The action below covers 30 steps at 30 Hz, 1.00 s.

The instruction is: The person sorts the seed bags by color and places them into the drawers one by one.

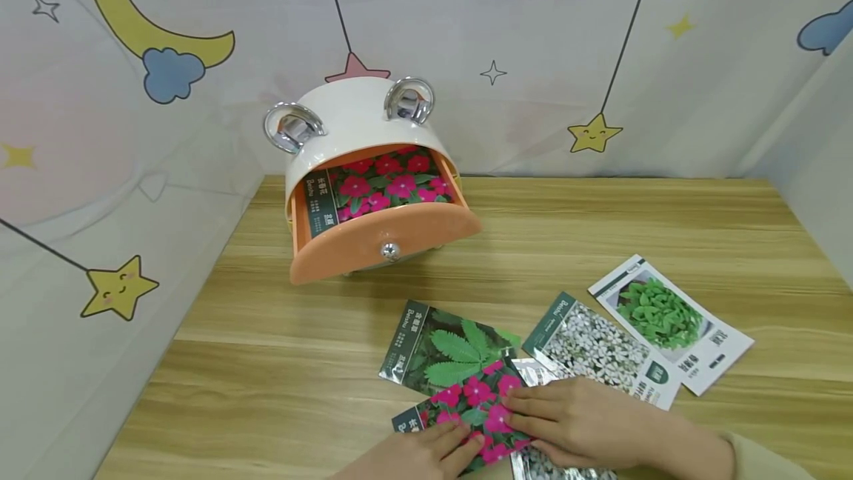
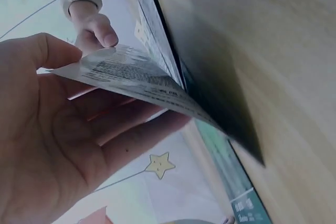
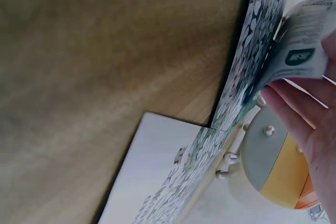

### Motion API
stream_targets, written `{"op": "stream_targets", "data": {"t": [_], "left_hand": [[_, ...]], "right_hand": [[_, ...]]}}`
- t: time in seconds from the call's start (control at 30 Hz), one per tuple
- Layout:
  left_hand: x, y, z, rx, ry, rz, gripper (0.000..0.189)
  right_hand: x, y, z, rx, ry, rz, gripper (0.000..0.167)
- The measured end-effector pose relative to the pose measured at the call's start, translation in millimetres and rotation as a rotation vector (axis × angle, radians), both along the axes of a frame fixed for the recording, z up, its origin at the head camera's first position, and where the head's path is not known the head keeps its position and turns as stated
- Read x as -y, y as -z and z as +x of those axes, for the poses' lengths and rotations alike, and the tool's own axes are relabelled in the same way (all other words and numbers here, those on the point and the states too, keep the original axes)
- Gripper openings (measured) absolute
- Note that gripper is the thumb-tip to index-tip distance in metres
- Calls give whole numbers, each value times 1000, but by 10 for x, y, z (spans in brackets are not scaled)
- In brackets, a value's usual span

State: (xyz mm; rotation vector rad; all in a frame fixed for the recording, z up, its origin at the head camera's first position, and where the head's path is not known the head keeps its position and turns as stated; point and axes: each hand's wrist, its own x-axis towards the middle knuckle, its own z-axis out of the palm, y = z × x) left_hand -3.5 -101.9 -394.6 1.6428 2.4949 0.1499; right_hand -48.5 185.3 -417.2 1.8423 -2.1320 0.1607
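Observation:
Both hands hold a seed packet printed with pink flowers, tilted over other packets near the table's front. My left hand pinches its left part, fingers on the flowered front and thumb on the printed back. The right hand grips the packet's right end, fingers spread over the front. Behind it lies a green-leaf packet. A white-flower packet is right beside the right hand, and a second one lies partly hidden under that hand.
A white rounded box with silver ears stands at the back left. Its orange drawer is pulled out, with another pink-flower packet inside. At the right lies a green-herb packet. A printed curtain hangs behind the table.

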Motion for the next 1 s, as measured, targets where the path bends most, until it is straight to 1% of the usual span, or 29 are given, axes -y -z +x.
{"op": "stream_targets", "data": {"t": [0.07,0.13,0.2,0.3,0.4,0.47,0.53,0.7,0.73,0.8,1.0], "left_hand": [[16,-47,-1,-14,-9,46,54],[30,-91,-1,-35,-25,93,53],[40,-138,-7,-49,-43,120,47],[48,-197,-18,-88,-70,147,36],[55,-242,-30,-105,-88,153,33],[66,-263,-36,-98,-99,161,32],[78,-277,-41,-141,-108,195,30],[101,-292,-59,-343,-160,365,21],[106,-301,-62,-352,-174,386,19],[112,-318,-75,-393,-186,413,21],[122,-399,-109,-401,-222,425,32]], "right_hand": [[7,-12,-3,-37,-1,-22,37],[14,-24,-7,-51,6,-45,37],[24,-35,-16,-61,3,-69,35],[39,-48,-27,-53,12,-100,34],[52,-65,-35,-43,20,-116,36],[59,-82,-42,-37,29,-131,38],[61,-104,-51,-41,40,-147,40],[37,-197,-87,-20,86,-181,42],[31,-221,-97,-16,93,-189,43],[16,-271,-114,-1,108,-203,43],[-3,-423,-148,39,130,-243,45]]}}
